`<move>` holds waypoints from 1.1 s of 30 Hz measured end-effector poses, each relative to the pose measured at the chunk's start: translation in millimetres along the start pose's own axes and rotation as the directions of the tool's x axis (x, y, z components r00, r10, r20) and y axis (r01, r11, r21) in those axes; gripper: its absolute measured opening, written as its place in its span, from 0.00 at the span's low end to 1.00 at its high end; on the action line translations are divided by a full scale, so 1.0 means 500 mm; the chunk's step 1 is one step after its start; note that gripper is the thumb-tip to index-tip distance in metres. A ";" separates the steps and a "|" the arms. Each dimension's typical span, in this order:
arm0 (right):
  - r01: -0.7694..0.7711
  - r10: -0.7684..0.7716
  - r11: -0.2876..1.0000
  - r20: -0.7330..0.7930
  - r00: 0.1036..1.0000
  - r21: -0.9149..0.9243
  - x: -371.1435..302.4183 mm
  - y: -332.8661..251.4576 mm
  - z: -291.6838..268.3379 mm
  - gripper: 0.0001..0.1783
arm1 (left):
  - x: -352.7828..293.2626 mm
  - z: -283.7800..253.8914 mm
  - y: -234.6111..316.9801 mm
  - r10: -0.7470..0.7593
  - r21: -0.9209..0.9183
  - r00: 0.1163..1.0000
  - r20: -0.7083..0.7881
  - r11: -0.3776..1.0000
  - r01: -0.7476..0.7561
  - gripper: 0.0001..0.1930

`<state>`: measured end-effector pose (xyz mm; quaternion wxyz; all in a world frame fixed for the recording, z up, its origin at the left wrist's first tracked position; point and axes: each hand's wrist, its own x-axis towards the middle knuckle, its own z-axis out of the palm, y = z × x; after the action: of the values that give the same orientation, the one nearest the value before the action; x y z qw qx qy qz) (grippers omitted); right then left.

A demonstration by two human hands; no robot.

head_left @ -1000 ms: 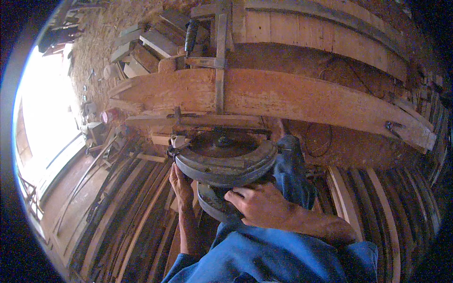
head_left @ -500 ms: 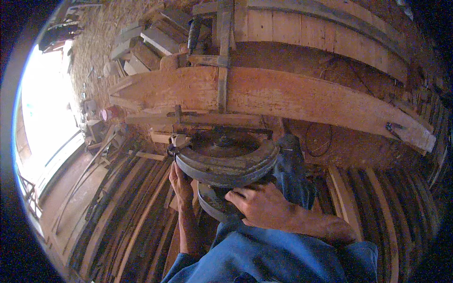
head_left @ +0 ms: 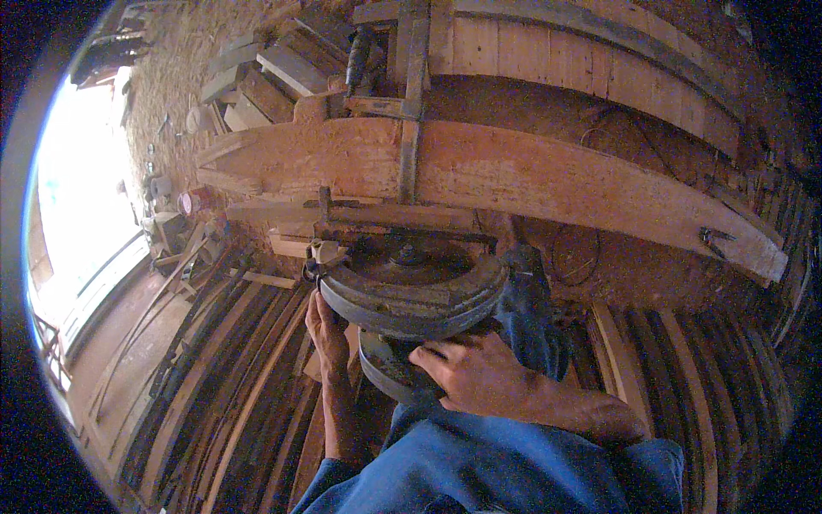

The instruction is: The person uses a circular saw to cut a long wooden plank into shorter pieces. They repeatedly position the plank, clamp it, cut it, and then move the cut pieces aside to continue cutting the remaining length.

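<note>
In front of my lap stands a heavy round machine [head_left: 402, 301] with a thick curved guard, a worn dark disc and a central hub. A smaller round part [head_left: 390, 370] sits below the guard, on the side nearest me. My left hand [head_left: 329, 332] is closed at the guard's left side, its fingers reaching up beneath a pale knob-like fitting [head_left: 324, 253]; some fingertips are hidden. Lying over the lower round part, my right hand [head_left: 479, 373] has its fingers curled and its thumb along the top. What lies under its palm is hidden.
A long curved wooden plank [head_left: 531, 176] crosses beyond the machine, with pliers [head_left: 716, 242] on its right end. An upright bar [head_left: 412, 111] crosses the plank. Offcuts [head_left: 291, 68] are piled at the far left, beside a dark-handled tool [head_left: 358, 60]. Long timber strips [head_left: 231, 377] line both sides.
Both hands keep their places on the machine. The view has shifted slightly, and the pale fitting at the guard's left shows a little more.
</note>
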<state>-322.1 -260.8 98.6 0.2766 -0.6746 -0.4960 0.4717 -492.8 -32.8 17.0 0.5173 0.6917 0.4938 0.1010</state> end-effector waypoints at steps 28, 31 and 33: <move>0.011 -0.011 1.000 -0.019 1.000 0.003 0.073 -0.039 -0.006 0.37 | 0.056 -0.051 0.005 -0.107 -0.034 0.993 -0.046 0.994 0.106 0.22; 0.043 -0.046 0.998 -0.063 0.997 -0.037 0.075 -0.038 -0.003 0.37 | 0.057 -0.053 -0.005 -0.100 -0.071 0.994 -0.037 0.993 0.097 0.22; 0.060 -0.065 0.994 -0.056 0.996 -0.088 0.079 -0.039 0.000 0.37 | 0.061 -0.061 -0.010 -0.095 -0.084 0.995 0.000 0.992 0.095 0.23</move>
<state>-327.4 -217.1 100.8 0.2763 -0.6835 -0.5284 0.4210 -500.5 9.7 15.1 0.5490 0.6450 0.5224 0.0983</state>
